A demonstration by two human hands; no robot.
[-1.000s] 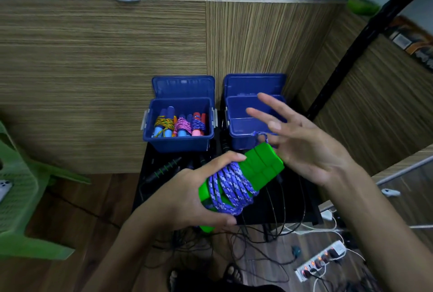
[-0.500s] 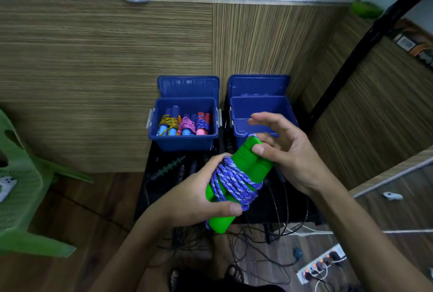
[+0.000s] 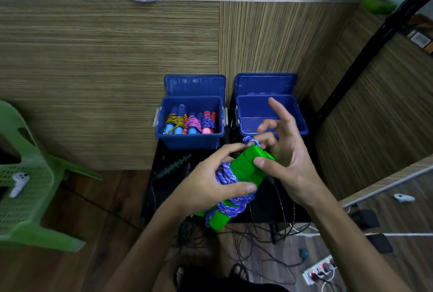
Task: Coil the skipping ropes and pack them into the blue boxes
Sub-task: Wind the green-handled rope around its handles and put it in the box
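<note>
A skipping rope with two green handles (image 3: 248,165) and a blue-white cord (image 3: 230,198) wound round them is held in mid-air in front of the boxes. My left hand (image 3: 210,186) grips the bundle round its coiled middle. My right hand (image 3: 281,158) presses its thumb on the upper handle end and hooks a curled finger in the cord's end loop (image 3: 251,140); its other fingers are spread. The left blue box (image 3: 192,141) holds several coiled ropes. The right blue box (image 3: 302,125) stands open; what shows of its inside is bare.
Both boxes sit on a black stand (image 3: 159,179) against a wooden wall. A black-green handle (image 3: 175,166) lies on the stand. Tangled cables and a power strip (image 3: 321,268) cover the floor below. A green plastic chair (image 3: 25,188) stands to the left.
The bundle has tilted more upright and come closer. My right hand has shifted from cupping the handle tops to thumbing the upper end, its fingers now spread with the cord end hooked.
</note>
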